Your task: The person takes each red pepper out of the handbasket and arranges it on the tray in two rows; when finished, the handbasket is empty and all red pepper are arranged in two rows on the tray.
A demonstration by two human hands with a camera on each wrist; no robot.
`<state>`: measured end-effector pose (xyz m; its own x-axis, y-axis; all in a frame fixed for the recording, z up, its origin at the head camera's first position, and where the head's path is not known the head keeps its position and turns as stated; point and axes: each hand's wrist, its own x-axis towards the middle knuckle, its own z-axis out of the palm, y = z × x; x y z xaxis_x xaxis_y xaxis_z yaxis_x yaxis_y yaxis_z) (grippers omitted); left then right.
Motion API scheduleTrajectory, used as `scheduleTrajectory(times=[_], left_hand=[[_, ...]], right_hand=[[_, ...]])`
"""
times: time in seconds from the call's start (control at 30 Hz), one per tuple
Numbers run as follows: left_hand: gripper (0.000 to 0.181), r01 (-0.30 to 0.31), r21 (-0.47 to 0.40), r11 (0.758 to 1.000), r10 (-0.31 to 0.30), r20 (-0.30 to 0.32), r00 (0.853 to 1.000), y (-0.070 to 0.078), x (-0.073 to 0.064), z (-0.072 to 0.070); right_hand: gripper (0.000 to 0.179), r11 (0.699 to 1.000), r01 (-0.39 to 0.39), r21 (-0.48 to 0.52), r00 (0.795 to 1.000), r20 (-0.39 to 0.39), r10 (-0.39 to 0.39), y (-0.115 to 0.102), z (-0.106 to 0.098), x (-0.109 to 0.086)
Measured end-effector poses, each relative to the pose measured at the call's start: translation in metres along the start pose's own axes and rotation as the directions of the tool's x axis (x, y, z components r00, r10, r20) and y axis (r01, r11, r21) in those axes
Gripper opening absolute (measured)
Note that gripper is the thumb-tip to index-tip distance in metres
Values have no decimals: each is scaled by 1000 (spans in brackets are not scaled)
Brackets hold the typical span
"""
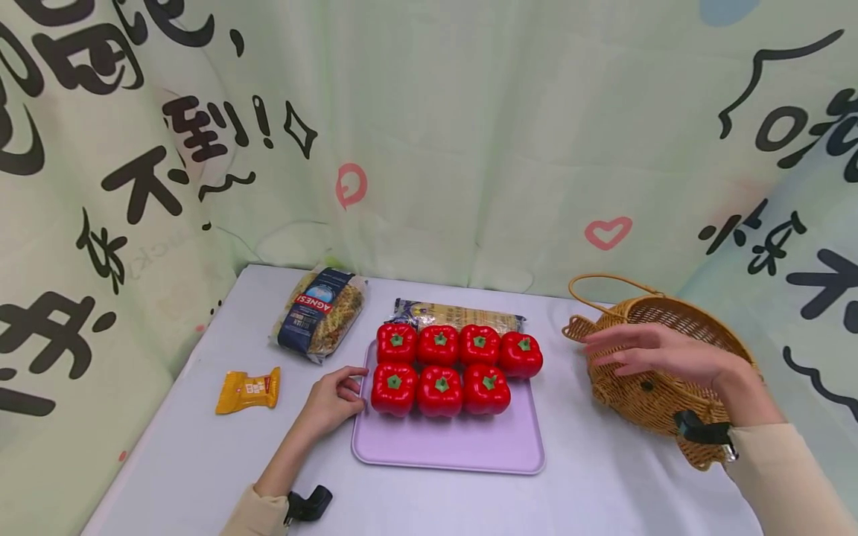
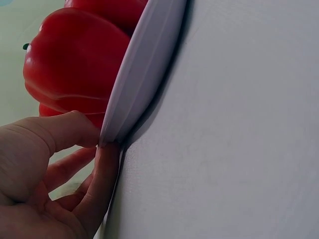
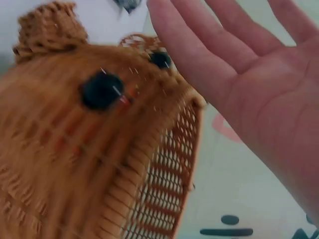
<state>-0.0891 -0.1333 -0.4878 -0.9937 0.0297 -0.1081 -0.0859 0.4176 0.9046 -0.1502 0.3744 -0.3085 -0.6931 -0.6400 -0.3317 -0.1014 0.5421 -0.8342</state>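
Observation:
At the left rim of a lilac tray (image 1: 449,447), my left hand (image 1: 333,402) pinches the edge. In the left wrist view the thumb (image 2: 75,130) lies on the inner side of the rim and a finger (image 2: 104,174) on the outer side. Several glossy red bell peppers (image 1: 439,391) with green stems stand in two rows on the tray. My right hand (image 1: 670,353) is held over a brown wicker basket (image 1: 623,398), fingers extended and nothing in them. The basket has an animal face with dark eyes (image 3: 102,90); its inside is largely hidden.
Behind the tray lies a long pasta packet (image 1: 456,316), partly covered by peppers. A larger bag labelled Agnesi (image 1: 318,313) lies at the back left, with a small orange-yellow packet (image 1: 248,390) in front. A printed curtain (image 1: 429,149) encloses the table.

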Motion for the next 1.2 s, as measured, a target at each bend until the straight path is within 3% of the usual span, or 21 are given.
scheduleTrajectory(times=[0.27,0.43,0.57,0.7,0.83,0.93,1.2], left_hand=[[47,-16,8,1000,16,-3,1000,1,1,-1],[47,6,-4,1000,-6,9,1000,-1,3,3],[48,7,-10,1000,-7,6,1000,-3,4,4],[47,-4,-10,1000,4,4,1000,-3,4,3],[47,6,-1,1000,-6,6,1000,-4,3,1],[48,8,0,1000,-8,1,1000,-5,1,0],[47,-14,-8,1000,14,10,1000,-7,3,2]], right_hand=[[39,987,80,139,987,126,-98,1,-37,-10],[41,970,50,239,975,197,-99,4,-64,-17],[43,972,-44,230,981,196,-2,13,-85,-22],[43,961,-186,207,973,173,151,28,-100,-23],[42,929,-331,168,942,118,314,40,-101,-18],[44,904,-398,155,917,49,395,45,-95,-10],[56,855,-515,66,855,-37,518,49,-84,8]])
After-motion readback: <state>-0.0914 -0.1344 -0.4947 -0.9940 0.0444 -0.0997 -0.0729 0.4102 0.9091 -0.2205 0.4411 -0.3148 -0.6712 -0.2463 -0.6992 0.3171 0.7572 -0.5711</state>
